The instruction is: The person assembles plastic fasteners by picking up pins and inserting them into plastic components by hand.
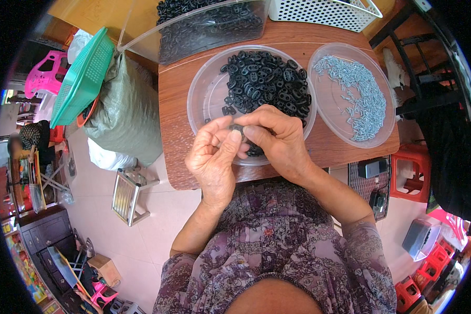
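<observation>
My left hand holds a small dark oval piece between thumb and forefinger. At the same piece, the thumb and forefinger of my right hand are pinched together; whatever lies between those fingertips is too small to make out. Both hands meet over the near side of a clear round tub. Heaped in that tub are black plastic pieces with two holes. To its right, a clear round dish contains many small silvery-blue screws or pins.
A clear bin of black pieces and a white perforated basket stand at the back of the wooden table. Left are a full sack, a green basket and a metal stool. A red stool is right.
</observation>
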Motion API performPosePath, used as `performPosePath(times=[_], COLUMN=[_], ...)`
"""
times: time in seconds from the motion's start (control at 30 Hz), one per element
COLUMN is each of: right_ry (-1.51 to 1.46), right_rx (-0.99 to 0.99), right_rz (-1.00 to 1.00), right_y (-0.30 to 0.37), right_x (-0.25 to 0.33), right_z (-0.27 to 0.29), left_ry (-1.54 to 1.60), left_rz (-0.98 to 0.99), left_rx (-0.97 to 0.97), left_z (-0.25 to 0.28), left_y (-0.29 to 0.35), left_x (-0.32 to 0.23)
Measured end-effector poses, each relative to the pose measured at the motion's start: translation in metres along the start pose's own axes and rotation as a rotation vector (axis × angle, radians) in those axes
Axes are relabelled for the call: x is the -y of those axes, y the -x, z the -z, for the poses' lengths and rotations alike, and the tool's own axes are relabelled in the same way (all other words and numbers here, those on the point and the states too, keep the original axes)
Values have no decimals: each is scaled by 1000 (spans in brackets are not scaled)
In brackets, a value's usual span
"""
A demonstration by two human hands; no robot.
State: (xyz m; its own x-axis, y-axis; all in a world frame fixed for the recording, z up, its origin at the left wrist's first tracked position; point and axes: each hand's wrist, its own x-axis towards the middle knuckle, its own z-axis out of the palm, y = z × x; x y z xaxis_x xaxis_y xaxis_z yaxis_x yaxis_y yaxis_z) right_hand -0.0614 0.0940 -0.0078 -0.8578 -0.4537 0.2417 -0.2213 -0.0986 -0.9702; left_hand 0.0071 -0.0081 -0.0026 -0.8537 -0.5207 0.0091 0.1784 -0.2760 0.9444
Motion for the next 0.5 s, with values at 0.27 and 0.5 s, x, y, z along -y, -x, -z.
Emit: performPosePath(times=[0.27,0.5], right_ry=[-276,-38], right_rx=[-26,23], right_rz=[-233,-58], right_y=[4,5], right_x=[6,7], right_z=[-5,-2], left_ry=[-71,-44], left_rz=[38,-11], left_rx=[-17,-49], left_z=[-3,-5], left_y=[0,-1], left_x=[-3,-3])
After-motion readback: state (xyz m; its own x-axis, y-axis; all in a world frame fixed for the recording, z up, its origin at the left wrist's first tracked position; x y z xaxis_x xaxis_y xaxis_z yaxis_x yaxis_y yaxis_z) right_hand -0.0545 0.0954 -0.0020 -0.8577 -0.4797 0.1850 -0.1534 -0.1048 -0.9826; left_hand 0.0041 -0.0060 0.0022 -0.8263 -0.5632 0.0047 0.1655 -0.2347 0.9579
